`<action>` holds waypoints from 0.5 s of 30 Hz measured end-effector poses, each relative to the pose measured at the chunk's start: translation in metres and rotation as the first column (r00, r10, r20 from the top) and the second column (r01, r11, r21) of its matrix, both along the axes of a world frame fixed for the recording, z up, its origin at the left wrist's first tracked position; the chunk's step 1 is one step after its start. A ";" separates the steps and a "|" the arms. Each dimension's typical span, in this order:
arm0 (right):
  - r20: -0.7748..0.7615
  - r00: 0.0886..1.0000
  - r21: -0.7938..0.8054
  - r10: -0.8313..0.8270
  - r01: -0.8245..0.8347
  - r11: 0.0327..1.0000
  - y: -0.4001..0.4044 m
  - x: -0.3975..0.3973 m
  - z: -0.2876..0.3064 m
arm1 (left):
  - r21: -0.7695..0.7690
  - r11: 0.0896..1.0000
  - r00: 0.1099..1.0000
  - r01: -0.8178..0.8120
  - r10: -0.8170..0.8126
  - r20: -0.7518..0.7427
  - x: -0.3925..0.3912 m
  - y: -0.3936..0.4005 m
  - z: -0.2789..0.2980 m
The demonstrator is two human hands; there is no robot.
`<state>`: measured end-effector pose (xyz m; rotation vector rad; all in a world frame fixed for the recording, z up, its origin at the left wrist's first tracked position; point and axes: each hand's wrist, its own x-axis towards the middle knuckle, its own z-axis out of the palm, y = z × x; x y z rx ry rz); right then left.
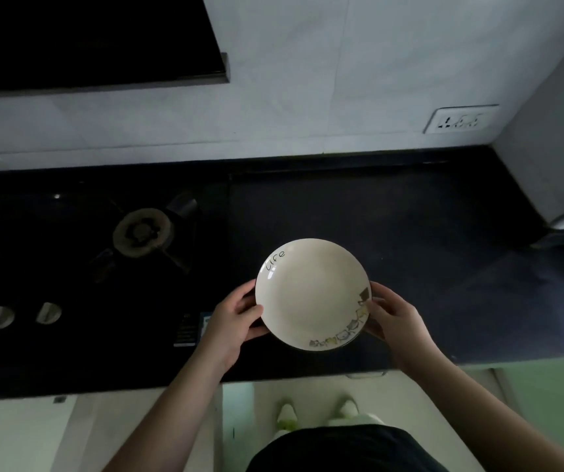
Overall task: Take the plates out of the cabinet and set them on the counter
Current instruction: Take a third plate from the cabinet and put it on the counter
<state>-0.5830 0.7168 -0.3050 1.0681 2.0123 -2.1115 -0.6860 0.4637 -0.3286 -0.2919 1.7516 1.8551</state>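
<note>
A cream plate point(311, 294) with the word "Life" and small cartoon figures along its rim is over the dark counter point(410, 253), near the front edge. My left hand point(236, 318) grips the plate's left rim and my right hand point(393, 318) grips its right rim. I cannot tell whether the plate rests on the counter or hangs just above it. No cabinet interior or other plates are in view.
A black gas hob with a burner point(142, 231) and two knobs point(25, 315) lies left of the plate. A range hood point(96, 39) hangs at top left. A wall socket point(461, 119) sits at back right. A white cabinet corner point(553, 148) juts in at right.
</note>
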 end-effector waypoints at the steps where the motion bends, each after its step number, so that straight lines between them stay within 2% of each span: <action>1: 0.004 1.000 -0.003 -0.011 0.011 1.000 0.003 -0.009 -0.004 | -0.004 1.000 1.000 -0.004 0.004 0.002 -0.006 0.003 -0.003; 15: 0.048 0.995 0.003 0.092 -0.092 0.996 0.032 -0.095 -0.059 | -0.149 0.983 0.992 -0.107 0.116 0.052 -0.065 0.032 -0.044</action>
